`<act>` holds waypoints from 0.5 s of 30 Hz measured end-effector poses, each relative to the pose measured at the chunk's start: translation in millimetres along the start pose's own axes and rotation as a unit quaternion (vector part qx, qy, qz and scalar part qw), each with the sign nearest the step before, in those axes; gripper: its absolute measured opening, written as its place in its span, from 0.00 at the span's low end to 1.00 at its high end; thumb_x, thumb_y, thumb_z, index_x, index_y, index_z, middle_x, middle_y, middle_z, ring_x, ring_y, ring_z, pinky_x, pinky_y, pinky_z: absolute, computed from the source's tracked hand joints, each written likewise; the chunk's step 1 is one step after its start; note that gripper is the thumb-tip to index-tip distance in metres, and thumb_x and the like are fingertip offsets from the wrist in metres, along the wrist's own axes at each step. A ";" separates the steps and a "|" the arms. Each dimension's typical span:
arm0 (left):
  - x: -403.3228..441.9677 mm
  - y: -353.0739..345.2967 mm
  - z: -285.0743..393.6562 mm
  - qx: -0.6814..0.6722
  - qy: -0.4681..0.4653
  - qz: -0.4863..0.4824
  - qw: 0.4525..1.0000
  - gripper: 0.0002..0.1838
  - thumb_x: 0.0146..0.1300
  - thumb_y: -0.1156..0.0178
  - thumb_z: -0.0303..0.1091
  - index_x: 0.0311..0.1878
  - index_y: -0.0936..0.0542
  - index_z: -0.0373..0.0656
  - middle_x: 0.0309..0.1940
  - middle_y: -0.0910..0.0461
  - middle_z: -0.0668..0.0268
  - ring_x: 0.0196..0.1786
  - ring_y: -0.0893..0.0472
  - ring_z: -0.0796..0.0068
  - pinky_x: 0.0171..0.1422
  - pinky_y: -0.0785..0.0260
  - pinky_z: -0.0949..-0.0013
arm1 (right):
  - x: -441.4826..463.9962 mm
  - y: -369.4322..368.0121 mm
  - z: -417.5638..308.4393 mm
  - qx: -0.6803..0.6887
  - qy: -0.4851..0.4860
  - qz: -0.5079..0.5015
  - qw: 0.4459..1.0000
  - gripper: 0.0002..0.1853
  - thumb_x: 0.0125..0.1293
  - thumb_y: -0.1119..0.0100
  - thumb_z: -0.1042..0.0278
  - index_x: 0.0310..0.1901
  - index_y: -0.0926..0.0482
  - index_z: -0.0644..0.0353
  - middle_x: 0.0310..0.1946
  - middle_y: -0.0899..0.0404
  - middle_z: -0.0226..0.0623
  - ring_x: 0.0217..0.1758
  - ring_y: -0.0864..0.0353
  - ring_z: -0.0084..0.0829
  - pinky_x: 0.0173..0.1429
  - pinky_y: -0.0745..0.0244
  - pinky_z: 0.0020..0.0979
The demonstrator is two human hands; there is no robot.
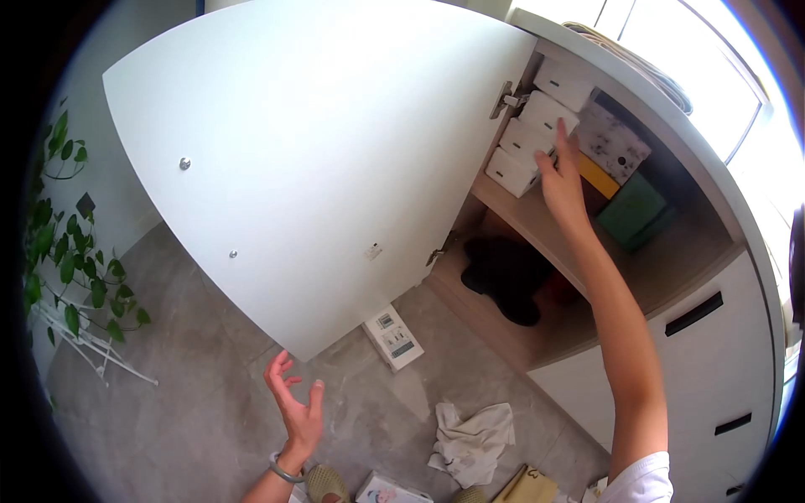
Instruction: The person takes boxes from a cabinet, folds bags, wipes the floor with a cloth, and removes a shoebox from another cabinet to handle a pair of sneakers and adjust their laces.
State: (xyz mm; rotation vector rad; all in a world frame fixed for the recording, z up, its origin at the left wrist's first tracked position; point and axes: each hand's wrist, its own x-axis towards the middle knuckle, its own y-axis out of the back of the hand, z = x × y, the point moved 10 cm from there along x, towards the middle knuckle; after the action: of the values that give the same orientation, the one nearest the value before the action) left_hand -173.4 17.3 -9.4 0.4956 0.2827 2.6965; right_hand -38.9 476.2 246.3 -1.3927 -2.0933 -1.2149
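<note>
My right hand (562, 172) reaches into the upper shelf of the cabinet. Its index finger and thumb are spread against the fronts of small white boxes (549, 113), stacked in a column; the hand is not wrapped round any of them. Below the swung-out white cabinet door (319, 159), my left hand (295, 407) is raised with its fingers loosely bent and apart, holding nothing. Its fingertips are close to the door's bottom corner; whether they touch it I cannot tell. Beside the stack are a marbled box (614, 138), a yellow box (599, 174) and a green box (633, 211).
A dark object (507, 277) lies on the lower shelf. On the floor are a flat white box (392, 337), a crumpled cloth (474, 440), a tan bag (527, 486) and a picture-printed box (390, 489). A leafy plant (75, 243) stands left; drawers (662, 360) are at right.
</note>
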 end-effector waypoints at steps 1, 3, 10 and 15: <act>-1.1 -3.1 -1.0 0.012 0.002 -0.013 1.000 0.36 0.55 0.39 0.26 0.68 0.41 0.38 0.65 0.41 0.54 0.63 0.36 0.60 0.58 0.35 0.60 | 15.1 -5.0 18.2 -0.095 -0.025 -0.009 0.995 0.39 0.69 0.52 0.56 0.77 0.54 0.53 0.77 0.60 0.58 0.80 0.55 0.51 0.79 0.54 0.41; -2.2 -7.7 -2.5 0.023 0.000 -0.027 0.999 0.37 0.55 0.40 0.25 0.68 0.41 0.38 0.65 0.42 0.54 0.62 0.35 0.59 0.58 0.35 0.60 | 29.4 -4.8 28.6 -0.190 -0.050 -0.016 0.980 0.37 0.69 0.52 0.57 0.77 0.52 0.50 0.77 0.60 0.58 0.79 0.54 0.54 0.78 0.52 0.41; -1.0 -6.4 -4.7 0.034 -0.005 -0.012 0.999 0.41 0.54 0.40 0.24 0.71 0.46 0.37 0.67 0.44 0.52 0.66 0.38 0.56 0.62 0.38 0.57 | 30.0 -6.9 29.6 -0.142 -0.062 -0.011 0.988 0.31 0.68 0.53 0.60 0.74 0.40 0.52 0.76 0.56 0.62 0.79 0.53 0.56 0.77 0.49 0.43; 9.3 -13.8 -10.6 0.044 0.003 -0.048 0.998 0.47 0.55 0.39 0.25 0.75 0.54 0.36 0.74 0.51 0.48 0.75 0.46 0.52 0.72 0.45 0.52 | -30.1 -2.9 4.7 -0.061 -0.028 0.042 0.997 0.24 0.66 0.47 0.67 0.65 0.30 0.58 0.71 0.42 0.55 0.75 0.43 0.51 0.74 0.45 0.41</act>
State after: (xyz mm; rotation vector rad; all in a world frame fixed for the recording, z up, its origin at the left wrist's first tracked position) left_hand -180.8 32.2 -19.9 0.4881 0.4186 2.6016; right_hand -26.9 462.2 221.9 -1.5686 -2.0050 -1.3045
